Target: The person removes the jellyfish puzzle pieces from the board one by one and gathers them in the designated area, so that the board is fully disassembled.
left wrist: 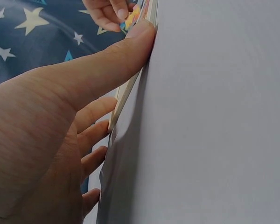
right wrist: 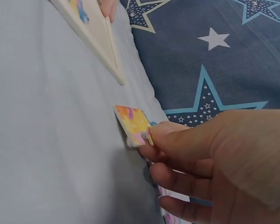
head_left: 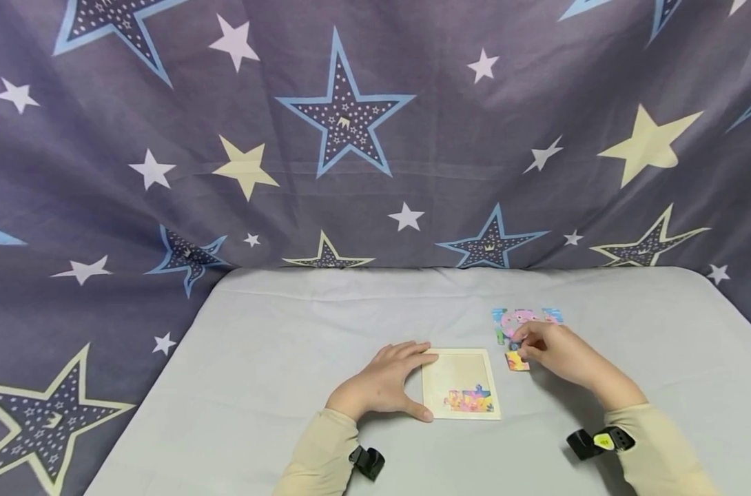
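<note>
In the head view my left hand (head_left: 384,381) rests along the left side of a pale square puzzle board (head_left: 453,372). Its thumb touches the near left corner and a fingertip lies at the far left one. Several joined puzzle pieces (head_left: 471,399) fill the board's near right part. My right hand (head_left: 558,353) pinches a yellow and orange puzzle piece (right wrist: 134,122) between thumb and finger, right of the board. The right wrist view shows that piece tilted, with its other fingers loosely bent below.
More puzzle pieces (head_left: 518,318), with a pink figure and blue parts, lie just beyond my right hand, which partly covers them. A light grey cloth covers the table (head_left: 276,358). Behind it hangs a dark curtain (head_left: 351,207) with stars.
</note>
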`<state>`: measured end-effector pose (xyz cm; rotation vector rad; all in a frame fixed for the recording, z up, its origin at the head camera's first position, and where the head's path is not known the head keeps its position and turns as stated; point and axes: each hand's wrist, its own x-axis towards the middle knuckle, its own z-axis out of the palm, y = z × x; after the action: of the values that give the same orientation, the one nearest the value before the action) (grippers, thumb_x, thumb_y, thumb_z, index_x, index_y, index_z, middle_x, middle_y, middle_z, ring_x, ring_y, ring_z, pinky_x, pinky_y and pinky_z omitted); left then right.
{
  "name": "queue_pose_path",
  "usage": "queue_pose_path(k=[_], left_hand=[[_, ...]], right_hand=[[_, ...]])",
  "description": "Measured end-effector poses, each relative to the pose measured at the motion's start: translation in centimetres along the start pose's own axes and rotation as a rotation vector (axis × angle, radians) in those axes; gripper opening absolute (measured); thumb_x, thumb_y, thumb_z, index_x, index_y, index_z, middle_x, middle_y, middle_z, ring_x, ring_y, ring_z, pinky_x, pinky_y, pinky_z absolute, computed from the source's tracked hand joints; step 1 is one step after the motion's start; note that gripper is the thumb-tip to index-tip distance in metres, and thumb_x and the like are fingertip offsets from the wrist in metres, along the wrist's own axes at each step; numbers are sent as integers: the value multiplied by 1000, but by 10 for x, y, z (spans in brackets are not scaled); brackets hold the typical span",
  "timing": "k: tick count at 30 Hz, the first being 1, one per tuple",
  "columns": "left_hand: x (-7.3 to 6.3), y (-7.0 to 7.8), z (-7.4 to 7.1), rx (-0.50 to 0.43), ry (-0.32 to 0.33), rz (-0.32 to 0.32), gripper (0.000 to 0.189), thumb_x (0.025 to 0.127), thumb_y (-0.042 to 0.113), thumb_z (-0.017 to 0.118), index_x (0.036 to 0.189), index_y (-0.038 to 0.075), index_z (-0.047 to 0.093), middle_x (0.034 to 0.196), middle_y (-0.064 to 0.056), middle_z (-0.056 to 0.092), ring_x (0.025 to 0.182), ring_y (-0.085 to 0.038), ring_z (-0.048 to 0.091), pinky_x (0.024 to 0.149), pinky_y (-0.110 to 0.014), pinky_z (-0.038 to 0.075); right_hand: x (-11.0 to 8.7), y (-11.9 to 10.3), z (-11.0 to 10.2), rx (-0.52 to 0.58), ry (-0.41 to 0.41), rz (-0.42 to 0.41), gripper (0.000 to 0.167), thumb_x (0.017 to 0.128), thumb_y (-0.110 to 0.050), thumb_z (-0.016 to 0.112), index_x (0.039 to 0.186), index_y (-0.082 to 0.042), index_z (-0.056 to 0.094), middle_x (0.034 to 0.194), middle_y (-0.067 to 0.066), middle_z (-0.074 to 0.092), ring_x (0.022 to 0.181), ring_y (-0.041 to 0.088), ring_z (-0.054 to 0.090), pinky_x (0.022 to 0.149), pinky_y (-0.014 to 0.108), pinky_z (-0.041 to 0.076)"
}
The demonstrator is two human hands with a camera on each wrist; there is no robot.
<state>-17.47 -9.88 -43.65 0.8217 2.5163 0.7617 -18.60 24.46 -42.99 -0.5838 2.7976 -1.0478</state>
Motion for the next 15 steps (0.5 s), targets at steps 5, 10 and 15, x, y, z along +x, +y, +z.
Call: queue_pose_path(k=[5,10,15], left_hand=[[1,-1,0,5,-2,3,98,84,37,98,166,16,51,178,-6,37,166,-33,26,137,-56,11],[1,-1,1,5,-2,4,98,84,37,98,166,16,51,177,-6,37,166,-33,26,137,-56,11],[0,0,0,1,-3,4,97,84,37,98,166,15,51,177,-7,37,166,-33,26,137,-56,11]], right_hand=[[0,0,3,-35,13,7,6,100,4,76,105,3,73,90,0,72,84,16,65,73,34,57],[1,-2,7,-53,24,6,8,99,2,78,105,3,72,87,-1,68,80,14,59,69,32,52],[1,-3,8,-57,18,14,9,99,2,78,106,4,71,86,-1,65,77,14,55,67,31,49]])
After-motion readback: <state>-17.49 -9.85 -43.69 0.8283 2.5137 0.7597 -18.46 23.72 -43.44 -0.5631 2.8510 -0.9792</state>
